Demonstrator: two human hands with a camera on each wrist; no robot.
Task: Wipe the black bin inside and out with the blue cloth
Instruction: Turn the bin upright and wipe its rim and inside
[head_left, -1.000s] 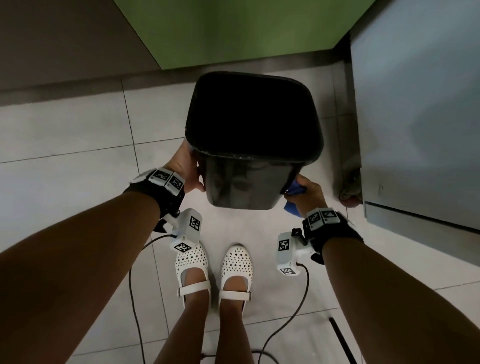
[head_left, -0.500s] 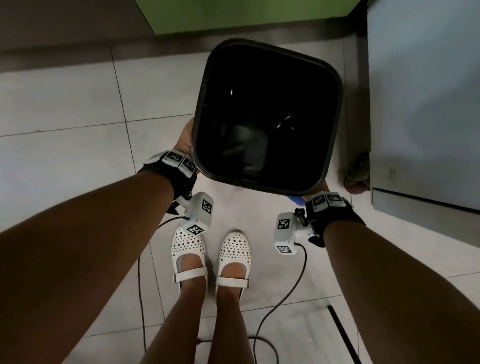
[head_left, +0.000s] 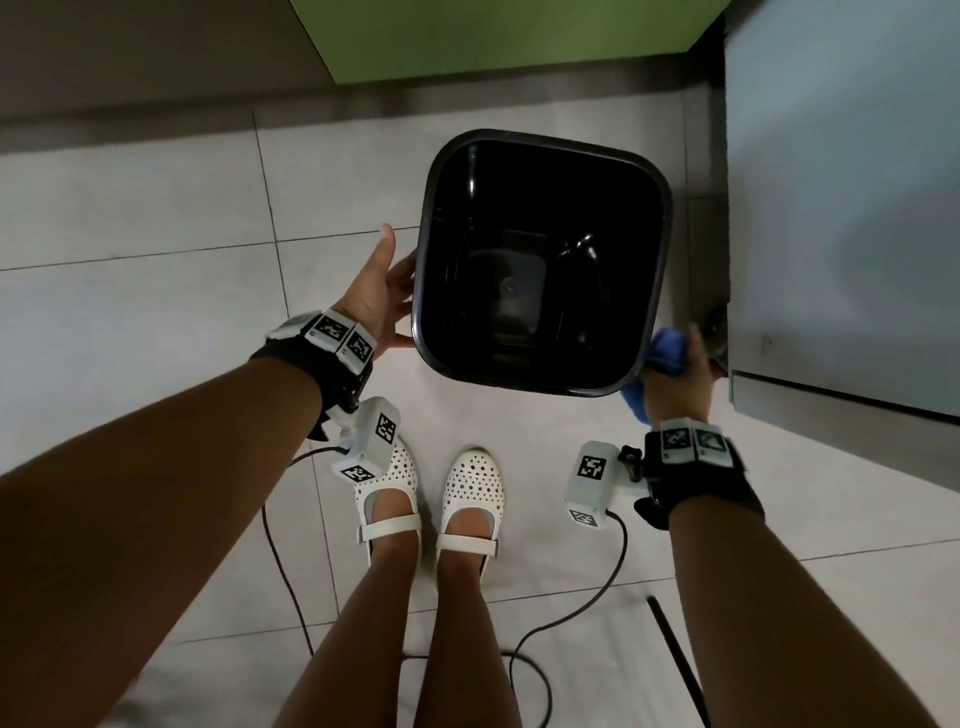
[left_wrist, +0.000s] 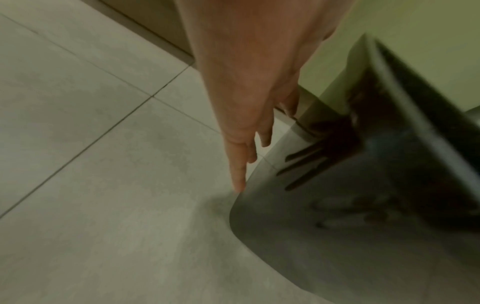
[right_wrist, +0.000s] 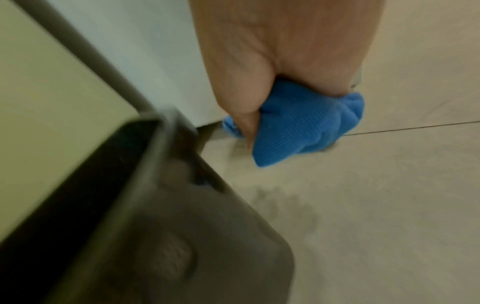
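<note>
The black bin (head_left: 540, 234) stands mouth up on the tiled floor in front of my feet, and its inside looks empty. My left hand (head_left: 397, 270) is beside its left wall with fingers (left_wrist: 249, 131) straight and pointing down, holding nothing; I cannot tell whether they touch the bin (left_wrist: 363, 195). My right hand (head_left: 675, 379) grips the bunched blue cloth (head_left: 667, 348) at the bin's near right corner. In the right wrist view the cloth (right_wrist: 298, 127) bulges out of the fist, a little apart from the bin (right_wrist: 182, 236).
A grey cabinet (head_left: 831, 208) stands close on the bin's right, and a green panel (head_left: 493, 36) rises behind. My feet in white shoes (head_left: 431, 493) are just behind the bin. Black cables (head_left: 571, 613) and a dark rod (head_left: 675, 649) lie on the floor.
The bin swung from tilted, with its base towards me, to upright with its mouth up, and moved down and away. My left hand let go of it and opened. The right hand keeps the cloth.
</note>
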